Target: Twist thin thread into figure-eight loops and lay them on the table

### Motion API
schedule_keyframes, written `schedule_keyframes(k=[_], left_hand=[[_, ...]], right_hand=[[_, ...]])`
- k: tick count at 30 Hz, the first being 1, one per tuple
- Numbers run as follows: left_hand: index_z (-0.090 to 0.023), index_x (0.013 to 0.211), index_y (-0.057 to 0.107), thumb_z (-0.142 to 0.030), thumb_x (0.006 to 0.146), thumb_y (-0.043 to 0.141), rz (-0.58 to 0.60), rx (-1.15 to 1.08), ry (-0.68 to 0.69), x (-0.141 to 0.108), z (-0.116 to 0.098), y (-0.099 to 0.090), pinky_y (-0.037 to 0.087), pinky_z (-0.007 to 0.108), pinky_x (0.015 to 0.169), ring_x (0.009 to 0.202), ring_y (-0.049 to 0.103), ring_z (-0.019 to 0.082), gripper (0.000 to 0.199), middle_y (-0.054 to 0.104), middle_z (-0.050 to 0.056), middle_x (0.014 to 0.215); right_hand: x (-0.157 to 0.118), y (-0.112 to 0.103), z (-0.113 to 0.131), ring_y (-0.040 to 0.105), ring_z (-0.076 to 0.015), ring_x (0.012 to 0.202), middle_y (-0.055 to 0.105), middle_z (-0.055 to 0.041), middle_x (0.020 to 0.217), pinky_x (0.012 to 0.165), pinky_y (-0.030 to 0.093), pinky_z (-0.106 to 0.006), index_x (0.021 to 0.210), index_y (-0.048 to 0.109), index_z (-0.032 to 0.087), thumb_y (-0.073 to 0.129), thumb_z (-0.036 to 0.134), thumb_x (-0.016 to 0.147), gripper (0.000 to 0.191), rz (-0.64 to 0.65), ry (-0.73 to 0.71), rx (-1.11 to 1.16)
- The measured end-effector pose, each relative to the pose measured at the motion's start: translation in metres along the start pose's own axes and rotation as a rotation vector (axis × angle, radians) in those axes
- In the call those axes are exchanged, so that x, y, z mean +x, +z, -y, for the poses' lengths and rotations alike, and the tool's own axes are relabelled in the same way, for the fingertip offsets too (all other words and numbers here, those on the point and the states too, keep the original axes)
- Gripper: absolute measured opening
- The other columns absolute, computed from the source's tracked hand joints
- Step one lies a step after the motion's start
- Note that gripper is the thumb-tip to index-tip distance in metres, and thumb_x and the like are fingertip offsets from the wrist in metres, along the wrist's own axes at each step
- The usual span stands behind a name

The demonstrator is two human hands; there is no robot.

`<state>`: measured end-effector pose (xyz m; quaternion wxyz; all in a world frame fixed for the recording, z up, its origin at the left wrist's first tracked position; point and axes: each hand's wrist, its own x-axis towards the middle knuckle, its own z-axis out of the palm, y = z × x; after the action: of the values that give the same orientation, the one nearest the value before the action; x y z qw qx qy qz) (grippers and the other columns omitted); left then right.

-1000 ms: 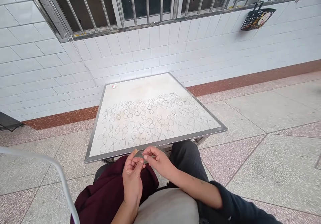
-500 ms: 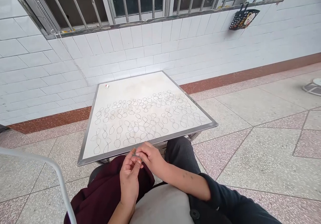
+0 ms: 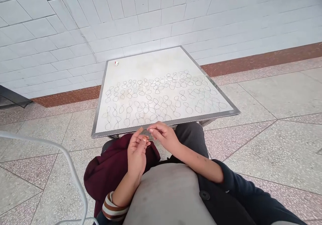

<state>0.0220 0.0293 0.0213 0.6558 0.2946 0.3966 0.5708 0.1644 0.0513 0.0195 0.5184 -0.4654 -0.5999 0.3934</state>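
Note:
My left hand (image 3: 138, 149) is raised over my lap, palm up, its fingers curled and pinched on something thin, too small to make out. Close beside it, my right hand (image 3: 163, 136) has thumb and forefinger pressed together, and what they hold is too fine to tell. Both hands are at the near edge of a white table (image 3: 143, 58) with a grey metal rim. Many thin dark loops of wire or thread (image 3: 127, 122), twisted into figure-eight shapes, lie in rows across its near half.
A small red and white object (image 3: 116, 63) sits at the table's far left corner. Behind stands a white tiled wall (image 3: 151, 20). A grey curved metal tube (image 3: 72, 168) is at the lower left. Dark red cloth (image 3: 108, 168) lies over my lap.
The view has tilted down, so table and hands appear higher and the window bars mostly left the frame. My right fingertips have moved slightly away from my left hand.

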Motion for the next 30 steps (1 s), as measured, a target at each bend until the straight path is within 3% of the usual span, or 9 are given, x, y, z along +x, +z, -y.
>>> schedule_keyframes(k=[7,14,19,22,24,27,30], left_hand=[[-0.022,0.117,0.067,-0.027,0.081,0.071,0.043,0.094,-0.043,0.002,-0.005,-0.005,0.049,0.027,0.077,0.088,0.064,0.015,0.036,0.069,0.005,0.089],[-0.022,0.119,0.065,-0.027,0.083,0.069,0.109,0.221,-0.030,0.002,-0.012,-0.008,0.046,0.024,0.072,0.088,0.063,0.015,0.036,0.068,0.004,0.089],[-0.023,0.116,0.067,-0.022,0.075,0.076,0.154,0.340,-0.015,0.006,-0.015,-0.002,0.047,0.030,0.085,0.083,0.063,0.015,0.041,0.068,0.000,0.079],[-0.023,0.114,0.068,-0.020,0.073,0.077,0.100,0.272,0.011,0.007,-0.016,0.001,0.045,0.032,0.092,0.082,0.063,0.014,0.042,0.067,-0.002,0.076],[-0.024,0.114,0.069,-0.018,0.072,0.078,0.037,0.161,-0.006,0.009,-0.018,0.001,0.045,0.029,0.089,0.083,0.064,0.013,0.043,0.066,-0.003,0.074],[-0.023,0.113,0.069,-0.015,0.070,0.079,-0.056,-0.032,-0.068,0.011,-0.019,-0.003,0.046,0.020,0.077,0.086,0.064,0.011,0.044,0.063,-0.004,0.072],[-0.022,0.113,0.068,-0.012,0.070,0.079,-0.103,-0.140,-0.107,0.012,-0.020,-0.004,0.045,0.017,0.073,0.085,0.063,0.009,0.046,0.063,-0.003,0.074]], right_hand=[[0.006,-0.006,0.006,0.058,-0.0129,0.070,0.063,-0.0008,0.075,0.065,0.046,-0.025,0.089,0.068,0.021,0.056,0.025,0.093,0.012,-0.055,-0.167,-0.196],[0.008,-0.009,0.003,0.060,-0.0138,0.075,0.069,-0.0016,0.081,0.067,0.048,-0.026,0.091,0.068,0.022,0.055,0.020,0.093,0.014,-0.020,-0.249,-0.237],[0.009,-0.009,0.008,0.061,-0.0145,0.079,0.069,-0.0027,0.084,0.072,0.049,-0.027,0.092,0.069,0.022,0.054,0.027,0.095,0.016,0.044,-0.307,-0.206],[0.008,-0.009,0.008,0.061,-0.0146,0.079,0.067,-0.0032,0.089,0.072,0.050,-0.029,0.100,0.066,0.023,0.051,0.034,0.096,0.019,0.033,-0.186,-0.071],[0.004,-0.009,0.005,0.059,-0.0136,0.075,0.065,-0.0031,0.089,0.067,0.049,-0.028,0.104,0.061,0.022,0.045,0.040,0.098,0.025,0.034,-0.050,0.091],[-0.006,-0.007,-0.003,0.058,-0.0131,0.077,0.061,-0.0035,0.091,0.068,0.050,-0.028,0.103,0.058,0.020,0.039,0.046,0.099,0.032,0.167,0.085,0.301],[-0.016,-0.002,-0.010,0.058,-0.0151,0.090,0.060,-0.0052,0.102,0.081,0.050,-0.032,0.107,0.058,0.020,0.049,0.048,0.095,0.032,0.323,0.080,0.377]])
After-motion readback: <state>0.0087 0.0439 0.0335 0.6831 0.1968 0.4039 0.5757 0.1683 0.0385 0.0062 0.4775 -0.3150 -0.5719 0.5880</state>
